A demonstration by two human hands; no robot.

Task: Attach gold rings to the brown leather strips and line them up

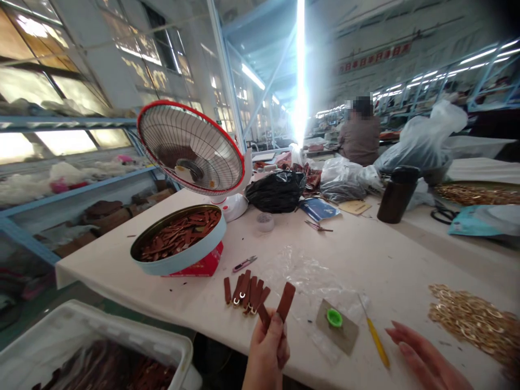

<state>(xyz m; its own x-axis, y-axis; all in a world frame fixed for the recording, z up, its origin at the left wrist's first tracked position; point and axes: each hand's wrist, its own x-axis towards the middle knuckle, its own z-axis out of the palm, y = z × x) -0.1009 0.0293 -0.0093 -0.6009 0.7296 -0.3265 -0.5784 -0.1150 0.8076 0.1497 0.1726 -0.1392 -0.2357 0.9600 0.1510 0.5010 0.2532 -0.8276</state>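
Note:
Near the front edge of the table, my left hand (271, 342) is closed on a brown strip (286, 299) whose two ends spread apart above the fingers. My right hand (424, 355) is at the lower right with its fingers apart and nothing in it, beside an awl with a yellow handle (377, 342). Between the hands lies a grey square pad with a green cup (334, 318) on it. Just beyond my left hand is a small pile of brown strips with metal rings (246, 291). A heap of gold rings (473, 314) lies at the right.
A round tin of brown pieces (187, 252) leans on a red box at the left, by a fan (190, 149). Thread snips (245, 264), a black bag (276, 191) and a dark bottle (398, 195) stand or lie farther back. A white bin (179, 346) is lower left; a person sits beyond.

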